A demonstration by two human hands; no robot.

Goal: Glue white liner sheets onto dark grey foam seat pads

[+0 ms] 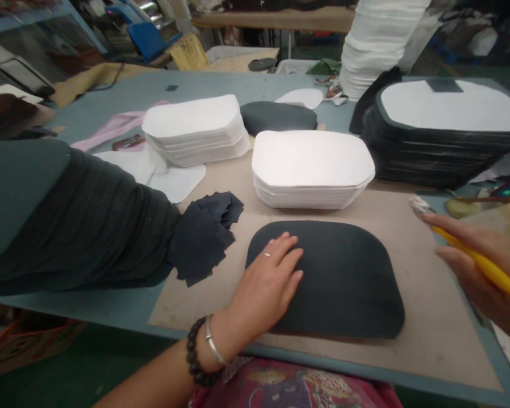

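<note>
My left hand (pixel 268 283) lies flat on a dark rounded panel (pixel 344 277), its fingers stretched over the panel's left part. At the right edge, my right hand (pixel 480 266) grips a brush (pixel 491 269) by its yellow handle. The brush's whitish bristles point up and left, above the table and apart from the dark panel. Just behind the panel stands a stack of white rounded sheets (pixel 312 161). Small dark fabric pieces (pixel 204 235) lie in a loose pile left of my left hand.
A tall stack of dark panels (pixel 80 215) leans across the left side. Another white stack (pixel 195 122) stands farther back. At the right back is a dark stack (pixel 442 147) topped with a white sheet. Brown board (pixel 433 345) covers part of the blue-green table (pixel 255 85).
</note>
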